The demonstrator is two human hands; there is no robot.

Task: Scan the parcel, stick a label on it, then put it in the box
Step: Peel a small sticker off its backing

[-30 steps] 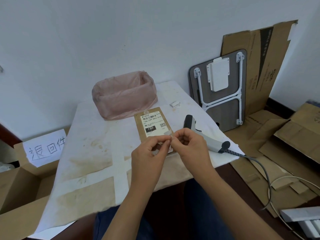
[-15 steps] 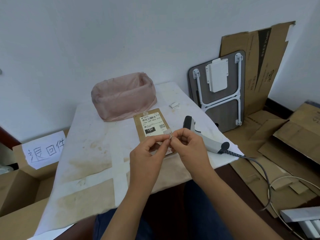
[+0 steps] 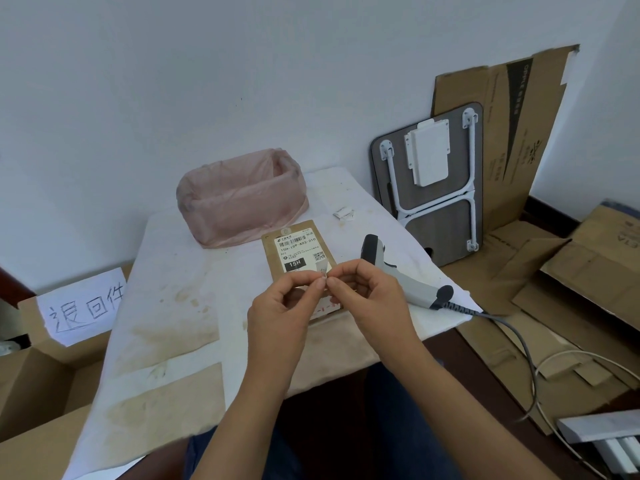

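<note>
Pink-lined bin [image 3: 242, 199]: we see it at the far side of the tabletop [image 3: 173, 306], its plastic liner folded over the rim; the inside we can see looks bare.
Cardboard box [image 3: 45, 386]: it stands open on the floor off the left edge of the tabletop; we cannot see what is in it.
Paper sign [image 3: 83, 304]: fixed to the box flap, handwritten characters read "退回件".
Parcel [image 3: 294, 251]: a flat brown packet lying on the tabletop just in front of the bin, its near end hidden behind our hands.
Parcel print: a white shipping slip with a barcode, "15H-159-A03-210", a black block reading "15H" and a small QR code.
Small label [image 3: 322, 267]: a white slip held above the parcel, one corner curling upward.
Left hand [image 3: 284, 310]: thumb and forefinger pinched on the small label.
Right hand [image 3: 367, 292]: thumb and forefinger pinched on the same label, fingertips touching those of the left.
Scanner [image 3: 398, 271]: grey, lying just right of the parcel, its cable running over the right edge.
Open room: the stained left half of the tabletop is bare up to its near edge.
Paper scraps [image 3: 343, 213]: near the far right edge.
Leaning cardboard [image 3: 512, 126]: print reads "OPPLE".
</note>
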